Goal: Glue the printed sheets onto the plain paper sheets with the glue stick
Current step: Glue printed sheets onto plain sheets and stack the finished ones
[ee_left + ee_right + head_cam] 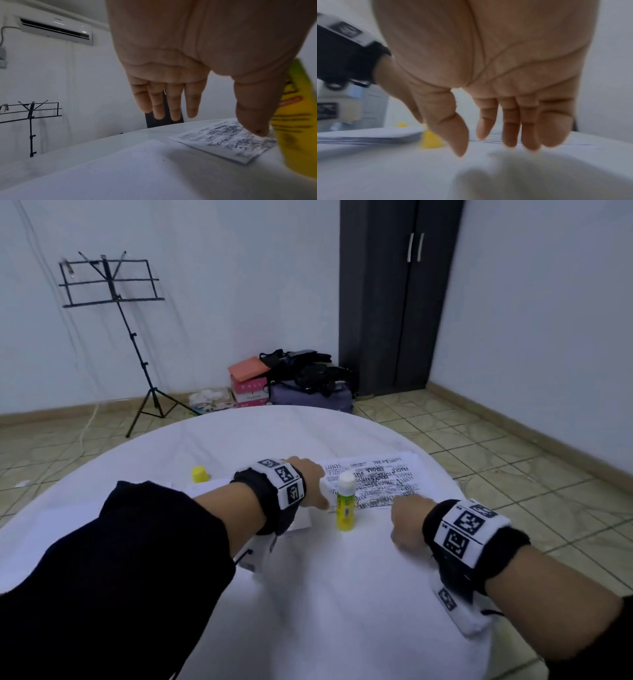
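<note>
L hand & R hand fingers loose, holding nothing; printed sheet reads "FRAGILE"

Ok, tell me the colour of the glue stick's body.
Yellow, with a green band; the glue stick stands uncapped. Head view shows it best.

the left hand hangs over the counter, fingers straight, thumb tip on the printed sheet. the glue stick stands just beside that sheet; a plain sheet lies near it.
</note>
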Tool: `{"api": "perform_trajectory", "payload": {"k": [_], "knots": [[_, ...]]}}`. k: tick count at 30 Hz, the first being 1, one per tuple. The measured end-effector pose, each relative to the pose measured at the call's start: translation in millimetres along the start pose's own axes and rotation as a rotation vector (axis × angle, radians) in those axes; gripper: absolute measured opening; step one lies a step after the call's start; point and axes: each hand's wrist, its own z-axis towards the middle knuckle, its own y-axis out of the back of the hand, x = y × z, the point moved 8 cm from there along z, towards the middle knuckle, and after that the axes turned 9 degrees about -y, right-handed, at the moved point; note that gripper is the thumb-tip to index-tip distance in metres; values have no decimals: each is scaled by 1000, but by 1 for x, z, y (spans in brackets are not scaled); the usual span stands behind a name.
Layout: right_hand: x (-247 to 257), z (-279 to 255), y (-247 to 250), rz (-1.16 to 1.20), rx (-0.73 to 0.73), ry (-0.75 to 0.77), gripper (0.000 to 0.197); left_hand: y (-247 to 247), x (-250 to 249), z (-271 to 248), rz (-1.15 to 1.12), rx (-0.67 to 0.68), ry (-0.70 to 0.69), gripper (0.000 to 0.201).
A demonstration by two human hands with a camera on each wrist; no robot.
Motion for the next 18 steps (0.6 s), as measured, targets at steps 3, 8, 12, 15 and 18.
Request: {"api": "perform_trajectory", "payload": {"k": [3, 8, 12, 15, 18], "knots": [[-25, 21, 11, 3, -17, -70, 47, -1, -7, 31, 5, 62, -19, 40], [-16, 47, 7, -82, 56, 69, 58, -10, -4, 69, 51, 118, -1, 13], [-15, 61, 12, -95, -24, 120, 50, -12, 1, 84, -34, 104, 47, 77], [-16, 68, 14, -107, -14, 107, 47, -13, 2, 88, -142, 138, 103, 106], [-15, 75, 15, -81, -16, 89, 45, -15, 10, 95, -182, 148, 128, 102]]}}
